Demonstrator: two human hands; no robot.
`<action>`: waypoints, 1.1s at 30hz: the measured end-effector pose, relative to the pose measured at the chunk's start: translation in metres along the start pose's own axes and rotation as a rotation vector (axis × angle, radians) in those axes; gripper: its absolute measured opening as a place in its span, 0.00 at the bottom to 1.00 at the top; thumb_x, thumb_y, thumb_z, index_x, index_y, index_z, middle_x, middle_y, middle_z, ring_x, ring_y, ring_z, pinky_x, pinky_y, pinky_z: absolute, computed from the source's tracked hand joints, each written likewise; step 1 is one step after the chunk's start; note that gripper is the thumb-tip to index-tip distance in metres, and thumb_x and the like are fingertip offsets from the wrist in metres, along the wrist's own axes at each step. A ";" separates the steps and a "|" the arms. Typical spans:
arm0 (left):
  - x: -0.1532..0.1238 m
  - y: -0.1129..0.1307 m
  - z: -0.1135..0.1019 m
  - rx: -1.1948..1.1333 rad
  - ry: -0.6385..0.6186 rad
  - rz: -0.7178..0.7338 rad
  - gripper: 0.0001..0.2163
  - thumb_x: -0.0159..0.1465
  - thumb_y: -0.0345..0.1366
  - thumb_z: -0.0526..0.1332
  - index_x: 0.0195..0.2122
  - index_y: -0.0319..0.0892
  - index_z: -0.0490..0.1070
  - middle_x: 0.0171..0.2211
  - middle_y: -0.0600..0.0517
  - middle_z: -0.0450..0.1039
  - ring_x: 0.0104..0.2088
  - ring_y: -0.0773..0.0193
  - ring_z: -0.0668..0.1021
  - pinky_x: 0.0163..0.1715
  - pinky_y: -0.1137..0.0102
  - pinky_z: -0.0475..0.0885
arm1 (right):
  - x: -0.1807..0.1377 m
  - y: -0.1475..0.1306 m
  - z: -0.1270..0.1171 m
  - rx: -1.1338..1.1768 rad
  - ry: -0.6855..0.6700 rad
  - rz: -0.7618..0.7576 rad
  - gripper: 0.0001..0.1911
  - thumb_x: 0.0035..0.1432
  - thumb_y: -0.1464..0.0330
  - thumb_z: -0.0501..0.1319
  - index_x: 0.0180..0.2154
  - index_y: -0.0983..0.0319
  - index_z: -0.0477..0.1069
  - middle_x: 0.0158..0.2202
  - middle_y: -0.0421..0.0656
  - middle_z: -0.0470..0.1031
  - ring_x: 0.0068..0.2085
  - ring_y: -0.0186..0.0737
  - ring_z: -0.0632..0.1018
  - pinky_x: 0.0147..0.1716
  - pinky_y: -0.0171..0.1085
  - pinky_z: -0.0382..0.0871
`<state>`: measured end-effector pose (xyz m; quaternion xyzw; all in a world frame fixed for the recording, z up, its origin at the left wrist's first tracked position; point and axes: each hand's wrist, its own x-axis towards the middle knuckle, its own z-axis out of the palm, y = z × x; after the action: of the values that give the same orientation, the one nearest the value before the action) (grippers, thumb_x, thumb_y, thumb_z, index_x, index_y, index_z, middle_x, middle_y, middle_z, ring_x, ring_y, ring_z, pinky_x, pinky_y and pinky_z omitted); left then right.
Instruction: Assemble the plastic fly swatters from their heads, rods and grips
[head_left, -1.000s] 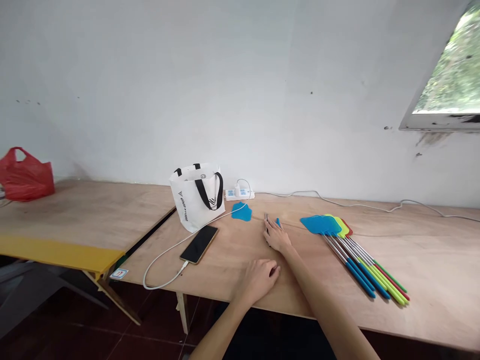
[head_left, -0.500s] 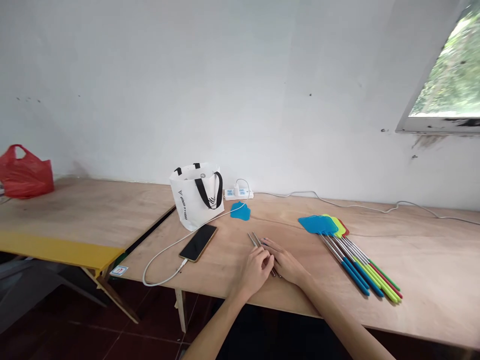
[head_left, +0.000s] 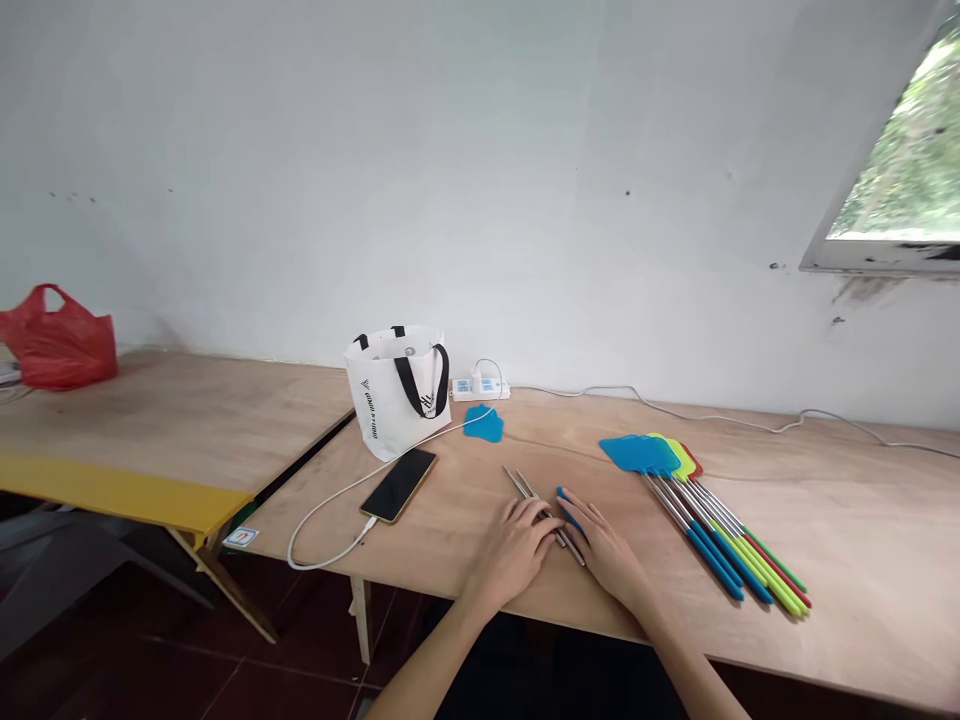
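Observation:
My left hand (head_left: 519, 548) rests low over the table with its fingers bent across two thin metal rods (head_left: 519, 484). Their far ends stick out past the fingertips, and their near ends show between my hands. Just to the right, my right hand (head_left: 606, 555) is closed around a short blue handle (head_left: 568, 507), partly hidden by the fingers. A loose blue flyswatter head (head_left: 484, 424) lies flat farther back. On the right is a fanned group of flyswatters (head_left: 720, 540) with blue, yellow, red and green handles.
A phone (head_left: 397, 485) on a white cable (head_left: 324, 496) lies left of my hands. Behind it stand a white tote bag (head_left: 390, 410) and a power strip (head_left: 491, 389). A red plastic bag (head_left: 64, 345) sits on the left table (head_left: 225, 400).
My hands have moved apart; the right one has shifted right and now shows a blue handle in its grip. The left fingers have spread across the rods. The view has shifted slightly.

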<state>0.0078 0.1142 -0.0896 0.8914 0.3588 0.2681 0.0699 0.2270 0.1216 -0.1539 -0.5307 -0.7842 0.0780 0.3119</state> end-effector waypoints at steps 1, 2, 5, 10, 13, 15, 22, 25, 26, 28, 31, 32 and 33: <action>0.000 -0.001 0.002 0.018 0.012 -0.013 0.11 0.73 0.37 0.58 0.55 0.53 0.72 0.57 0.52 0.71 0.61 0.58 0.70 0.62 0.58 0.65 | -0.003 0.001 -0.001 0.013 0.016 0.031 0.26 0.72 0.61 0.47 0.68 0.51 0.61 0.68 0.42 0.65 0.67 0.44 0.67 0.68 0.52 0.59; 0.000 -0.001 0.004 0.031 0.025 -0.032 0.10 0.72 0.39 0.59 0.53 0.52 0.73 0.58 0.52 0.71 0.62 0.56 0.70 0.62 0.57 0.64 | -0.006 0.001 -0.004 0.029 0.029 0.060 0.26 0.72 0.61 0.47 0.67 0.52 0.62 0.67 0.42 0.66 0.67 0.44 0.68 0.68 0.52 0.60; 0.000 -0.002 0.008 0.037 0.063 -0.116 0.09 0.70 0.43 0.62 0.48 0.49 0.73 0.59 0.50 0.70 0.62 0.52 0.70 0.62 0.53 0.64 | -0.011 0.001 -0.015 0.076 0.054 0.126 0.24 0.71 0.62 0.47 0.64 0.52 0.67 0.63 0.42 0.72 0.63 0.44 0.72 0.66 0.50 0.64; -0.001 0.001 0.007 0.013 0.095 -0.205 0.08 0.70 0.42 0.62 0.48 0.47 0.72 0.54 0.47 0.70 0.55 0.51 0.73 0.58 0.54 0.68 | -0.012 -0.002 -0.025 0.050 0.113 0.119 0.23 0.69 0.64 0.47 0.60 0.53 0.71 0.59 0.43 0.76 0.58 0.46 0.76 0.61 0.51 0.69; -0.001 0.000 0.007 -0.021 0.074 -0.172 0.09 0.73 0.32 0.54 0.50 0.47 0.71 0.52 0.48 0.70 0.55 0.55 0.73 0.57 0.58 0.68 | -0.013 -0.001 -0.024 -0.043 0.156 0.089 0.25 0.68 0.69 0.46 0.60 0.53 0.70 0.56 0.44 0.77 0.55 0.47 0.77 0.57 0.50 0.71; 0.002 -0.002 0.007 -0.038 0.034 -0.151 0.13 0.73 0.27 0.51 0.49 0.47 0.71 0.51 0.48 0.71 0.53 0.56 0.73 0.55 0.61 0.70 | -0.014 0.000 -0.022 -0.134 0.181 0.080 0.26 0.66 0.71 0.46 0.61 0.53 0.70 0.53 0.45 0.77 0.53 0.47 0.77 0.54 0.47 0.72; 0.039 -0.008 0.016 0.059 -0.115 -0.127 0.05 0.72 0.35 0.59 0.44 0.44 0.74 0.44 0.47 0.73 0.47 0.55 0.75 0.49 0.61 0.71 | -0.013 -0.008 -0.024 -0.372 0.272 0.196 0.22 0.70 0.69 0.47 0.56 0.55 0.73 0.47 0.49 0.76 0.47 0.50 0.77 0.45 0.47 0.71; 0.057 -0.018 0.027 0.057 -0.090 -0.092 0.11 0.70 0.44 0.61 0.48 0.44 0.73 0.48 0.46 0.73 0.52 0.53 0.74 0.53 0.59 0.69 | -0.012 -0.013 -0.023 -0.365 0.277 0.168 0.20 0.72 0.62 0.48 0.58 0.54 0.72 0.58 0.49 0.73 0.57 0.52 0.74 0.50 0.50 0.70; 0.062 -0.024 0.030 0.055 -0.062 -0.083 0.14 0.70 0.47 0.61 0.50 0.44 0.73 0.51 0.46 0.72 0.55 0.53 0.73 0.57 0.58 0.67 | -0.012 -0.014 -0.022 -0.361 0.266 0.139 0.21 0.72 0.61 0.49 0.59 0.53 0.71 0.61 0.49 0.72 0.59 0.53 0.73 0.53 0.52 0.69; 0.071 -0.044 0.032 0.081 -0.006 -0.108 0.19 0.71 0.51 0.58 0.54 0.44 0.71 0.57 0.45 0.70 0.60 0.52 0.70 0.63 0.55 0.61 | -0.012 -0.015 -0.020 -0.349 0.236 0.089 0.21 0.72 0.60 0.49 0.60 0.51 0.71 0.64 0.47 0.70 0.63 0.53 0.70 0.58 0.56 0.65; 0.080 -0.085 0.025 0.183 0.000 -0.250 0.19 0.74 0.49 0.52 0.57 0.42 0.70 0.62 0.43 0.67 0.63 0.52 0.67 0.64 0.56 0.60 | -0.012 -0.016 -0.018 -0.325 0.226 0.071 0.21 0.72 0.63 0.48 0.58 0.50 0.73 0.60 0.45 0.75 0.63 0.53 0.70 0.64 0.64 0.55; 0.082 -0.100 0.020 0.201 0.000 -0.278 0.19 0.74 0.48 0.51 0.58 0.42 0.69 0.62 0.42 0.67 0.64 0.51 0.67 0.64 0.55 0.59 | -0.012 -0.016 -0.019 -0.315 0.231 0.074 0.20 0.72 0.64 0.48 0.57 0.50 0.74 0.58 0.44 0.77 0.63 0.53 0.71 0.65 0.67 0.52; 0.085 -0.114 0.016 0.216 -0.002 -0.302 0.19 0.75 0.47 0.50 0.58 0.42 0.69 0.62 0.42 0.67 0.64 0.51 0.67 0.64 0.55 0.59 | -0.012 -0.017 -0.019 -0.304 0.234 0.075 0.20 0.72 0.65 0.49 0.57 0.50 0.74 0.56 0.43 0.78 0.63 0.53 0.71 0.66 0.68 0.49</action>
<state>-0.0017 0.2560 -0.1031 0.8299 0.5152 0.2136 0.0138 0.2278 0.0999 -0.1359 -0.6060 -0.7250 -0.0918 0.3141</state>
